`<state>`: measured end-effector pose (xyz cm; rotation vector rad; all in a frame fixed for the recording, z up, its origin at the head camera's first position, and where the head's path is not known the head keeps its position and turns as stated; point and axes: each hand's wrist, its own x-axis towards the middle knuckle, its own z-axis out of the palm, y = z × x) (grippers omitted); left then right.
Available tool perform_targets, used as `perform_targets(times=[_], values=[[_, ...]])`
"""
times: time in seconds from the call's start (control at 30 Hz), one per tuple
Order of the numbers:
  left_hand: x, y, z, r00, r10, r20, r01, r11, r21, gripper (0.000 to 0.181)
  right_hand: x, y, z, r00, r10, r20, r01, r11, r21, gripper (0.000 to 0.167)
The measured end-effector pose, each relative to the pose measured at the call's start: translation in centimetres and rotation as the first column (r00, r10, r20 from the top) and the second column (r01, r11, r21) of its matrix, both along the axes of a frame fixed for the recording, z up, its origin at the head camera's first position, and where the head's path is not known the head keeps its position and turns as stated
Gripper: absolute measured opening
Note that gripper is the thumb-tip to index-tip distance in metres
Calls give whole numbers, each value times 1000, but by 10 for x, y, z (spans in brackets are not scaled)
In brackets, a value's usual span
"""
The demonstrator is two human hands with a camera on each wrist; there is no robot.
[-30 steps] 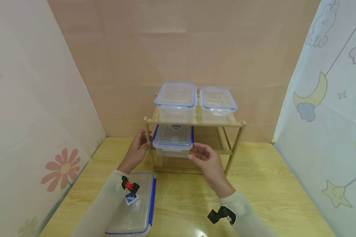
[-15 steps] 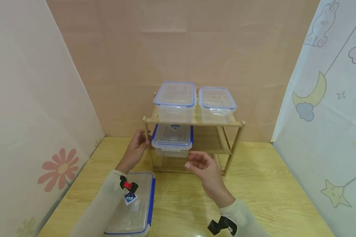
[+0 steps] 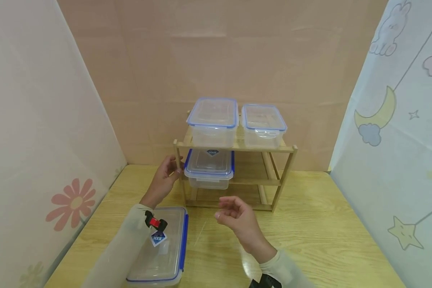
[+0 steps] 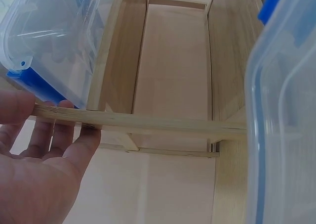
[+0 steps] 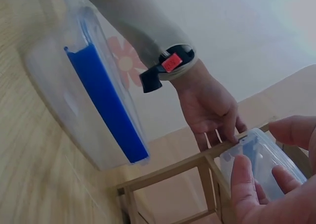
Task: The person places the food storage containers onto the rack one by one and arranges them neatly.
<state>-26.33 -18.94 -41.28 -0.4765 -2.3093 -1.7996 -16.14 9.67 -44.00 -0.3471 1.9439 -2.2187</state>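
Note:
A clear lidded food container with blue clips point(image 3: 210, 166) sits on the middle shelf of a wooden rack point(image 3: 261, 182), at its left side. My left hand point(image 3: 160, 180) grips the rack's left front post point(image 4: 163, 122), thumb on one side and fingers on the other. The container's blue clip point(image 4: 39, 88) lies close to those fingers. In front of the rack, my right hand point(image 3: 239, 224) hangs in the air with loosely bent fingers and holds nothing. Between its thumb and fingers in the right wrist view, the shelf container point(image 5: 264, 169) appears beyond.
Two clear lidded containers, a larger one point(image 3: 214, 114) and a smaller one point(image 3: 263, 118), stand on the rack's top shelf. A flat blue-clipped container point(image 3: 162, 258) lies on the wooden table point(image 3: 327, 232), partly under my left forearm. Patterned side panels point(image 3: 381, 160) enclose the table.
My right hand has left the shelf container's right front corner and come down and back towards me. The container stays on the middle shelf, and my left hand keeps its place at the post.

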Motion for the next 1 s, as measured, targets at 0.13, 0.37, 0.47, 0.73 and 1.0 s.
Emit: perform_targets(times=[0.13,0.37,0.47,0.73,1.0], values=[[0,1,1,1000,-4,5,4,1000,4,43,4,-5,-4,1000,20,11,-21,1000,8,51],[-1,1,2,1000,3,12,-3,1000,3,42,13,-17,-10,998,60,7,-60,997,53,49],[-1,0,2,1000,0,16,-1,1000,3,41,15,-21,-18,997,79,7,-79,994,78,47],[0,-1,4,1000,-3,23,3,1000,-6,39,21,-32,-37,989,140,39,-143,985,98,45],[-1,-2,3,1000,-8,24,9,1000,-22,40,31,-44,-52,975,214,61,-221,967,128,45]])
